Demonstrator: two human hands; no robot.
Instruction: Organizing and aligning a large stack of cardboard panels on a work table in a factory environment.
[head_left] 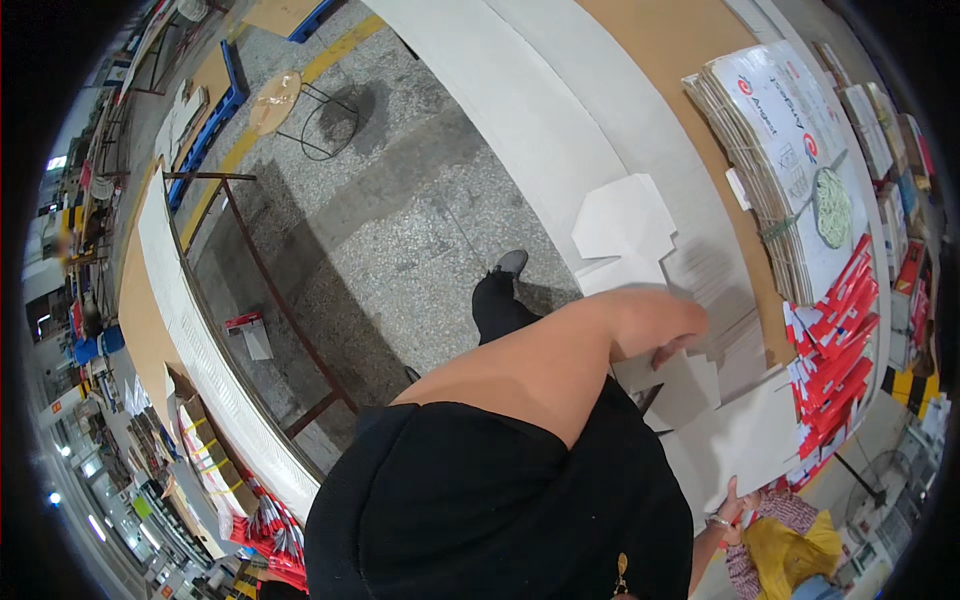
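Observation:
My left hand (672, 322), slightly blurred, reaches across to the right over white die-cut cardboard on the long table. Its fingers bend down near the cardboard, and their tips are partly hidden. A flat cardboard blank (625, 225) with cut corners lies just beyond that hand. Nearer to me, a wide white cardboard sheet (740, 430) spreads toward the table's right side. My right hand (732, 503) grips its near edge, thumb on top, with a band around the wrist.
Another person in yellow with checked sleeves (795, 540) works close beside my right hand. Red-and-white folded packaging (840, 350) and a tied cardboard stack (770, 150) with green twine (832, 208) line the table's far side. A round-topped stool (277, 102) stands on the floor.

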